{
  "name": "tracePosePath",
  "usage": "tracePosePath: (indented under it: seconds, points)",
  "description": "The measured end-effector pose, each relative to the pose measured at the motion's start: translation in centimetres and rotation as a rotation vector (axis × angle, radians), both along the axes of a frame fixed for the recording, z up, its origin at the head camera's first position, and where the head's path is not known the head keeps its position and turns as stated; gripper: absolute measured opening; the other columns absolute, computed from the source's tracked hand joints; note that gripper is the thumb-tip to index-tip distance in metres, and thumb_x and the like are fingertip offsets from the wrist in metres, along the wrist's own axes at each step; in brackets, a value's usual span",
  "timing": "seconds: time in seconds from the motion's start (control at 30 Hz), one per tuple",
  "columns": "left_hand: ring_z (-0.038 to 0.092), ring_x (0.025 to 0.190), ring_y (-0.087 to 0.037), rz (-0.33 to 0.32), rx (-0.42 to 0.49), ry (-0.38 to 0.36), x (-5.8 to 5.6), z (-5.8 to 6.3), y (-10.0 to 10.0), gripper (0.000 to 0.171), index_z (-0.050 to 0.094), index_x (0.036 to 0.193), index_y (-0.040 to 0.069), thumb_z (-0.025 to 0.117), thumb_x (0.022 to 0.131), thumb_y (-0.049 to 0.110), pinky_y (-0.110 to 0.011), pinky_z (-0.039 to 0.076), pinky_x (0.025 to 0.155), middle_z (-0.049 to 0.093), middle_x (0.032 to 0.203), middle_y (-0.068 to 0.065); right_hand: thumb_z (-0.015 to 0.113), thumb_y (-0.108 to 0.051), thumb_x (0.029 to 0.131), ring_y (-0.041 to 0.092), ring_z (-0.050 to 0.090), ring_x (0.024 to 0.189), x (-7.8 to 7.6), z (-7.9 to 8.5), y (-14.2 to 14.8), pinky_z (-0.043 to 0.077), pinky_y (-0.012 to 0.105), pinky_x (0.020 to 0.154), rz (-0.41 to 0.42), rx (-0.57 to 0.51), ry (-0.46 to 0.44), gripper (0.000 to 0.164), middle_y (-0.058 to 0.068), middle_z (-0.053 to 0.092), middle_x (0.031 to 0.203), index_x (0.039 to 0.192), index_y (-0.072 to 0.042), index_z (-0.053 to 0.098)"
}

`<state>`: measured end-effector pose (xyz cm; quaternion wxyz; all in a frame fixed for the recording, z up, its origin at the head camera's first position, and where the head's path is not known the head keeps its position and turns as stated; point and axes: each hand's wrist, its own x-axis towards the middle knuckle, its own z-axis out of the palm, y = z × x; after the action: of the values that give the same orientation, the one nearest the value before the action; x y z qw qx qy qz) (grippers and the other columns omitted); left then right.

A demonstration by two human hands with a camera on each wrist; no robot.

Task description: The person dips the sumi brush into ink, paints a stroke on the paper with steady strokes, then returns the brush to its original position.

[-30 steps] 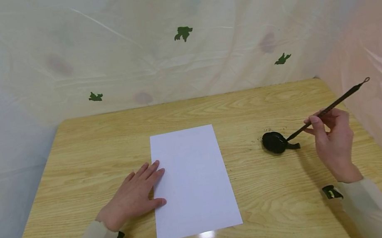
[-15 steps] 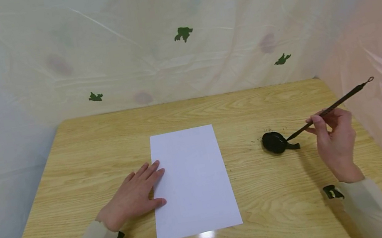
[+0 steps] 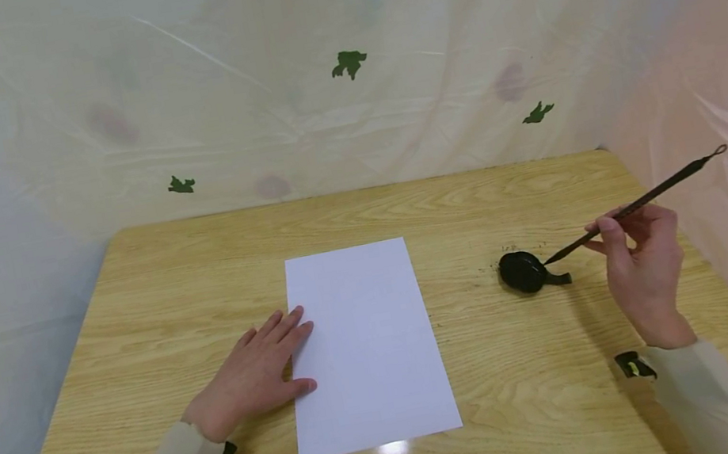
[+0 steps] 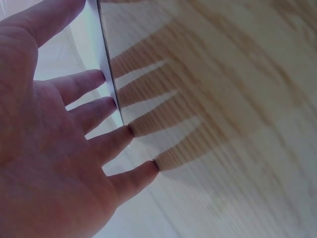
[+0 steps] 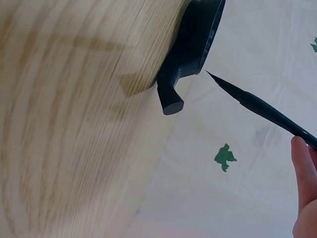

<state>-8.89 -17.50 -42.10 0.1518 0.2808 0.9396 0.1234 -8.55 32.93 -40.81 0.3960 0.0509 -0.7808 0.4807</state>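
Observation:
My left hand point(image 3: 248, 379) lies flat with spread fingers at the left edge of a blank white sheet of paper point(image 3: 370, 346). In the left wrist view, several fingertips point(image 4: 141, 168) meet the table along the sheet's edge. On the right, my right hand point(image 3: 646, 272) pinches a dark ink brush point(image 3: 661, 190) between thumb and fingers, its looped end slanting up to the right. A black inkstone point(image 3: 522, 273) with a short curved handle sits on the table. The brush's pointed bristles point(image 5: 225, 85) are right at the inkstone's rim in the right wrist view.
The wood-grain table point(image 3: 197, 263) holds the paper in the middle and the inkstone to its right. Small dark specks dot the wood around the inkstone. Pale curtains point(image 3: 427, 88) with green leaf shapes hang behind the table and at both sides.
My right hand has shifted slightly right, and the brush now leans lower, its looped end farther right. Its tip stays by the inkstone's rim. The left hand, paper and inkstone have not moved.

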Motion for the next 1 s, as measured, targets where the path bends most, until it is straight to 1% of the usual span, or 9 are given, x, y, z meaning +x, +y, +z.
tracePosePath:
  seconds: [0.2,0.53,0.77,1.0]
  points:
    - [0.025,0.154,-0.041,0.0,-0.001,-0.004,-0.02,-0.04,-0.03,0.08,0.043,0.158,0.007,0.075,0.094,0.042,-0.069,0.027,0.116,0.029,0.169,-0.012,0.056,0.008,0.101,0.006,0.069,0.091,-0.22,-0.26,-0.34,0.056,0.014,0.079,0.009,-0.027,-0.024,0.032,-0.006,0.062,0.106,0.127,0.02,0.041]
    - [0.025,0.154,-0.041,-0.003,-0.003,-0.003,-0.11,-0.25,-0.03,0.08,0.043,0.158,0.008,0.075,0.094,0.043,-0.069,0.027,0.116,0.029,0.169,-0.012,0.055,0.007,0.102,0.003,0.068,0.093,-0.39,-0.57,-0.24,0.056,0.014,0.08,0.015,0.01,-0.044,0.033,-0.009,0.06,0.107,0.129,0.02,0.04]
    - [0.026,0.154,-0.041,-0.003,-0.003,0.001,-0.14,-0.31,-0.02,0.08,0.043,0.158,0.008,0.075,0.094,0.042,-0.069,0.027,0.116,0.03,0.169,-0.012,0.055,0.007,0.102,0.003,0.068,0.092,-0.41,-0.53,-0.21,0.056,0.014,0.079,0.01,0.019,-0.037,0.034,-0.01,0.061,0.106,0.127,0.024,0.038]
    - [0.026,0.153,-0.041,-0.009,0.002,0.003,-0.16,-0.24,0.0,0.079,0.043,0.158,0.007,0.075,0.094,0.043,-0.069,0.027,0.116,0.03,0.168,-0.012,0.055,0.008,0.102,0.002,0.068,0.092,-0.45,-0.63,-0.1,0.055,0.012,0.079,-0.004,0.039,-0.032,0.034,-0.011,0.06,0.106,0.127,0.023,0.038]
